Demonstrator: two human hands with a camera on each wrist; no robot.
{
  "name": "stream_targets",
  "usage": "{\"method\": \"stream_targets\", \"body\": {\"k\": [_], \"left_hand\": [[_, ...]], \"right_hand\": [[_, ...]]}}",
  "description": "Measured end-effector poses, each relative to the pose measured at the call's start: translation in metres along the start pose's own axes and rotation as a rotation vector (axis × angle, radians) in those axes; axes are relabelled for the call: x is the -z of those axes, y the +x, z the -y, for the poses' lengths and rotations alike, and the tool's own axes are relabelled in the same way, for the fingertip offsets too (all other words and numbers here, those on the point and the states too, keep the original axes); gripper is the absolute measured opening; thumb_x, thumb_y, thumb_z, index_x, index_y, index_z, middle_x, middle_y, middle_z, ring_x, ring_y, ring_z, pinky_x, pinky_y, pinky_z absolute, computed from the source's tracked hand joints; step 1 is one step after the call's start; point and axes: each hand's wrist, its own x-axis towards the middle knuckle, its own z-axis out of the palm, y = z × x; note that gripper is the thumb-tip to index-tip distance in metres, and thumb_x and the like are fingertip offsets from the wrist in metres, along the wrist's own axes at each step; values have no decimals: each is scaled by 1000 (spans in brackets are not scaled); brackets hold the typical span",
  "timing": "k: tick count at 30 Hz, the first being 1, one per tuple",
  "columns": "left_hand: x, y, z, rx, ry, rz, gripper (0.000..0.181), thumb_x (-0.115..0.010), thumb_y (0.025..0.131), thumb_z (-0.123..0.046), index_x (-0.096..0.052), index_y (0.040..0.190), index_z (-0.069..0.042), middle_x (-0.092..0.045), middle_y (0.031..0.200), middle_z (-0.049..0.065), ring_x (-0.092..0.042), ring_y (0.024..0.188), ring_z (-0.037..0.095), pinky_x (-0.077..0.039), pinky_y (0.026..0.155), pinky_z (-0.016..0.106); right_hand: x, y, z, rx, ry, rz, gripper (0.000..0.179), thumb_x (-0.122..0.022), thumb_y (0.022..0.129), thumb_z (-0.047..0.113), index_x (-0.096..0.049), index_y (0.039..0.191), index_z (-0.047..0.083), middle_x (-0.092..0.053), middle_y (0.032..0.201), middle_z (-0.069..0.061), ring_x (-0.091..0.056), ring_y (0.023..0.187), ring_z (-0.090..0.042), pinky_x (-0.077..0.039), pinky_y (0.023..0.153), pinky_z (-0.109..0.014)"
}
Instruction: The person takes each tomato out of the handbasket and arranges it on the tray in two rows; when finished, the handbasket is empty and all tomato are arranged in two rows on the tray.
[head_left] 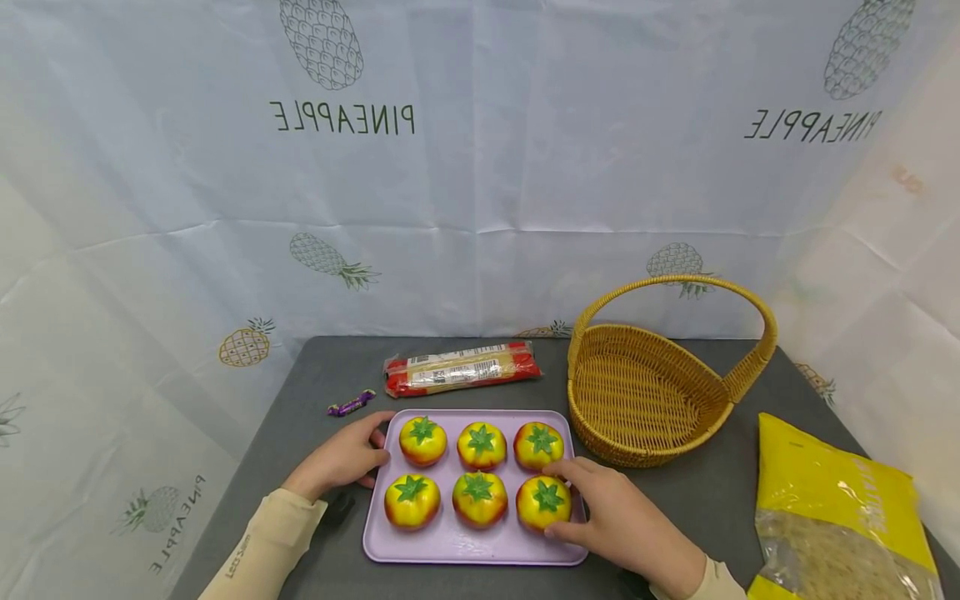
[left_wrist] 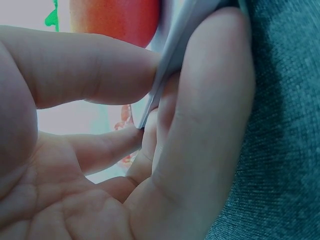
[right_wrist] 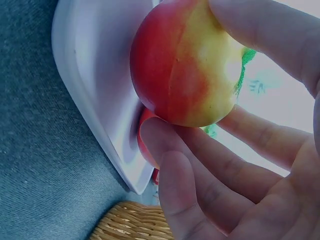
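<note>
**Six tomatoes on the tray, none in the basket**

We start with the grey table (head_left: 697, 500) and the wicker basket (head_left: 645, 392) at its right, nothing inside it as far as we can see. Just left of the basket lies the lilac tray (head_left: 450, 542), and all six toy tomatoes sit on it in two rows of three. So by our reckoning the work has barely opened: nothing has left the tray.

Our right hand (head_left: 615, 521) is at the tray's near right corner, fingers curled round the front-right tomato (head_left: 543, 502); the right wrist view shows thumb and fingers wrapped about its red and yellow skin, though we cannot tell if it has lifted off the tray. Our left hand (head_left: 345, 458) pinches the tray's left edge, thumb on top and fingers beneath, steadying it.

Further out: a yellow bag (head_left: 832, 508) at far right, a red wrapped packet (head_left: 461, 368) behind the tray, and a small purple sweet (head_left: 351, 404).
</note>
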Motion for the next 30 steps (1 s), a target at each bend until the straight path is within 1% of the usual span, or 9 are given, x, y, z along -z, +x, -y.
{"method": "stream_targets", "body": {"k": [7,15,22,25,30], "left_hand": [[1,0,0,-5,1,3,71,-74,94,-5,-48,160,-11,-59,108,12,-63,81,23,-66,61,36],[0,0,1,-2,3,2,72,-75,94,-6,-48,160,-11,-59,109,12,-63,82,23,-66,61,35],[0,0,0,-5,6,2,72,-74,93,-5,-48,160,-11,-60,109,13,-63,80,24,-66,61,35],[1,0,-1,-6,5,2,72,-74,94,-5,-47,160,-10,-59,109,13,-62,79,24,-66,61,35],[2,2,-1,-2,11,3,72,-74,94,-6,-47,161,-11,-59,109,13,-62,79,24,-66,61,35]], "right_hand": [[-2,0,0,-19,-6,4,61,-95,78,49,-70,129,28,-65,107,15,-57,86,-5,-48,70,-22],[-3,-1,1,-45,-13,17,64,-95,77,51,-70,131,29,-65,107,14,-57,85,-6,-47,70,-24],[-2,-2,3,-62,-29,24,67,-95,77,53,-69,134,28,-61,102,16,-55,83,-5,-46,68,-24],[0,-2,3,-74,-32,29,68,-95,76,54,-69,135,29,-62,103,15,-55,85,-6,-48,69,-24],[4,-5,3,-101,-34,19,72,-94,76,57,-68,137,31,-67,113,12,-61,92,-7,-56,75,-28]]}}
